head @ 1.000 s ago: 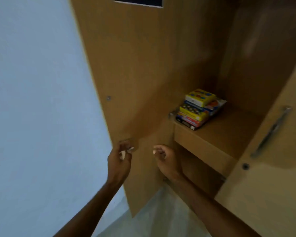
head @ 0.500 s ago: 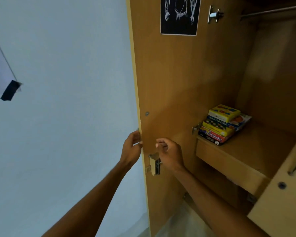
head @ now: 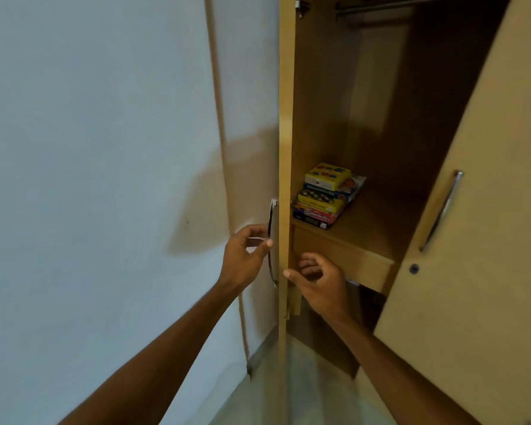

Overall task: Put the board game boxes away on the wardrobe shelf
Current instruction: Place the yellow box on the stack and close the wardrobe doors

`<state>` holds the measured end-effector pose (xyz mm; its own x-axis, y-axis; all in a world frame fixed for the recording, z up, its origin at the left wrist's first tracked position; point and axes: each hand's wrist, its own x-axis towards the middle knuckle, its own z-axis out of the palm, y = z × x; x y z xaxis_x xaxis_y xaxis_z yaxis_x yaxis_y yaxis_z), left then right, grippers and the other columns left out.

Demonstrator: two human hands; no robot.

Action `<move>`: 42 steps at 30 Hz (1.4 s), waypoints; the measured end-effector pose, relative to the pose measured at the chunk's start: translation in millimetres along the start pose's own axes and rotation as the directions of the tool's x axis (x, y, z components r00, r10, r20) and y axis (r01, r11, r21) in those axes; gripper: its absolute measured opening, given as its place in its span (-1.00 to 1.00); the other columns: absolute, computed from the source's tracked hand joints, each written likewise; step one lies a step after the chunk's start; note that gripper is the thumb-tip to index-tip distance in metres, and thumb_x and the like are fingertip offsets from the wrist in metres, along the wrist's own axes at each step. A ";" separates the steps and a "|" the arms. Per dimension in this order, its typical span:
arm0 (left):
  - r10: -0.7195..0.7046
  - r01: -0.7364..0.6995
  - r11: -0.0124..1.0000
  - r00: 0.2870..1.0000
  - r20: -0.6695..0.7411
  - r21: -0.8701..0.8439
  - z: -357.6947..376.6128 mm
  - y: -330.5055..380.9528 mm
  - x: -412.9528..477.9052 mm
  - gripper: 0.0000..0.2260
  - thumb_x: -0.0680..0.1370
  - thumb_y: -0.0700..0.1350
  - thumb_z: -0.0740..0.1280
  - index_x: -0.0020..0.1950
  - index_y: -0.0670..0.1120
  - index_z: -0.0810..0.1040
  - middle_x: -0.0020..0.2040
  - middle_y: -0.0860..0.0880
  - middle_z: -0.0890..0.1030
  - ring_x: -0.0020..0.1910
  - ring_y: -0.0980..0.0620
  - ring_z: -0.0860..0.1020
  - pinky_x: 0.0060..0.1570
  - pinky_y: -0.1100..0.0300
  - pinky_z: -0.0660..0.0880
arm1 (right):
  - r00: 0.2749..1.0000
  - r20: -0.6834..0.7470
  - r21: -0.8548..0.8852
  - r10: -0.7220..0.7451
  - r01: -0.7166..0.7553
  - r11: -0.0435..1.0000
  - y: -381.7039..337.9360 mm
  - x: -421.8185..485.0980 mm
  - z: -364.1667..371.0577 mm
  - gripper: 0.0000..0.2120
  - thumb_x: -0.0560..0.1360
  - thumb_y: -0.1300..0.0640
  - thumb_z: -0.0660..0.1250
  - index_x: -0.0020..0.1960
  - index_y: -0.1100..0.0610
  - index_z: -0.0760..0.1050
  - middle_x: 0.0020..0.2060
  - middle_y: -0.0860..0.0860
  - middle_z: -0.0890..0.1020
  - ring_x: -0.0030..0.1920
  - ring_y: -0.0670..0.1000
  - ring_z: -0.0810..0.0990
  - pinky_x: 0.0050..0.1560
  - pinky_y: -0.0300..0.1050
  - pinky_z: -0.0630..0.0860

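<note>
**Item 1, board game boxes.** Several are lying flat in one stack at the near left corner of the wardrobe shelf, just behind the left door. I am reading the putting-away as done and the closing of that door as the step in hand.

**Item 2, hazards.** I am judging the bottom box to be sitting right at the shelf's front lip, so a hard-swinging door could be clipping it and knocking the stack askew. The likelier trouble is the right hand, which is hanging on the inner side of the door's edge. A quick close would be trapping it against the shelf front.

**Item 3, left hand.** It is reaching forward on the door's outer side, fingers and thumb curling round the metal handle.

**Item 4, right hand.** Its fingers are curling loosely and holding nothing, with the thumb tip lying at the door edge. The forearm is coming up from the near right.

**Item 5, surroundings.** The right door is standing ajar, showing its bar pull. A pale wall is filling the left.
</note>
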<state>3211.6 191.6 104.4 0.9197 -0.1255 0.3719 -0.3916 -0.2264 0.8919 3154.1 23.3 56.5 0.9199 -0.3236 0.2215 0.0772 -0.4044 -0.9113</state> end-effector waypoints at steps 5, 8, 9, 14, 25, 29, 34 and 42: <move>0.032 -0.010 0.989 0.988 0.152 -0.146 49.9 7.9 5.3 -0.80 0.55 -0.26 0.36 0.13 -0.05 0.62 -0.07 0.01 0.70 -0.05 0.12 0.67 -0.10 0.23 0.62 | 0.986 -0.161 -0.108 -0.028 0.011 0.994 11.3 -0.9 -38.0 -0.54 0.33 -0.14 0.52 0.16 0.00 0.57 -0.10 -0.20 0.64 -0.10 -0.20 0.61 -0.07 -0.15 0.65; 0.054 -0.007 0.978 0.973 0.223 -0.208 73.9 12.7 9.3 -0.79 0.54 -0.27 0.36 0.14 -0.07 0.63 -0.06 -0.01 0.70 -0.03 0.09 0.67 -0.10 0.23 0.62 | 0.971 -0.225 -0.212 -0.082 0.033 0.977 16.1 -2.4 -58.6 -0.67 0.38 -0.11 0.49 0.10 -0.02 0.59 -0.18 -0.28 0.60 -0.15 -0.24 0.60 -0.14 -0.29 0.60; 0.062 -0.007 0.975 0.969 0.238 -0.224 80.7 14.5 10.8 -0.79 0.54 -0.27 0.36 0.13 -0.06 0.63 -0.06 -0.01 0.70 -0.03 0.08 0.67 -0.10 0.23 0.62 | 0.966 -0.237 -0.251 -0.098 0.036 0.967 17.1 -2.2 -63.8 -0.69 0.40 -0.10 0.48 0.09 -0.02 0.60 -0.18 -0.27 0.60 -0.16 -0.25 0.59 -0.16 -0.34 0.56; 0.081 -0.020 0.975 0.958 0.274 -0.219 127.4 21.4 22.8 -0.81 0.52 -0.26 0.39 0.07 -0.02 0.64 -0.09 -0.02 0.70 -0.09 0.04 0.66 -0.13 0.08 0.65 | 0.936 -0.339 -0.370 -0.094 -0.041 0.928 25.5 8.2 -94.9 -0.78 0.48 0.00 0.41 0.10 0.01 0.61 -0.11 -0.11 0.70 -0.15 -0.16 0.62 -0.16 -0.32 0.52; 0.039 0.053 0.970 0.929 0.368 -0.237 228.1 25.5 72.8 -0.88 0.47 -0.25 0.45 -0.03 -0.07 0.68 -0.22 0.00 0.69 -0.25 0.09 0.62 -0.14 0.04 0.60 | 0.857 -0.498 -0.484 -0.130 -0.150 0.862 52.9 67.3 -152.7 -0.80 0.45 -0.06 0.43 0.03 -0.01 0.60 -0.17 -0.12 0.69 -0.18 -0.08 0.66 -0.29 -0.25 0.47; 0.036 0.066 0.966 0.921 0.388 -0.248 263.7 28.3 95.6 -0.86 0.47 -0.24 0.46 -0.12 0.01 0.67 -0.29 0.03 0.66 -0.29 0.09 0.60 -0.17 0.03 0.59 | 0.778 -0.543 -0.686 -0.316 -0.193 0.702 66.1 97.7 -175.7 -0.59 0.46 -0.15 0.37 0.21 0.05 0.52 0.11 0.01 0.62 0.15 0.07 0.56 -0.01 -0.05 0.49; 0.032 0.070 0.967 0.921 0.389 -0.246 303.5 26.9 124.4 -0.88 0.47 -0.23 0.46 -0.12 -0.01 0.66 -0.27 -0.02 0.67 -0.29 0.06 0.60 -0.19 0.07 0.58 | 0.723 -0.562 -0.791 -0.402 -0.328 0.517 80.9 136.6 -204.2 -0.19 0.42 -0.31 0.30 0.49 0.18 0.26 0.46 0.22 0.30 0.47 0.26 0.24 0.37 0.21 0.24; 0.067 0.031 0.966 0.930 0.361 -0.258 338.6 23.5 151.2 -0.85 0.47 -0.24 0.46 -0.15 0.02 0.64 -0.29 0.01 0.66 -0.30 0.08 0.60 -0.23 0.12 0.58 | 0.722 -0.597 -0.762 -0.349 -0.376 0.528 98.6 175.0 -224.7 0.04 0.35 -0.39 0.28 0.55 0.27 0.07 0.52 0.26 0.06 0.54 0.29 0.03 0.46 0.30 0.07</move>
<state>3332.1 -159.8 94.5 0.8191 -0.4810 0.3125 -0.3425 0.0269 0.9391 3236.3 -265.5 83.3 0.4077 -0.6038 0.6850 -0.5977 -0.7436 -0.2998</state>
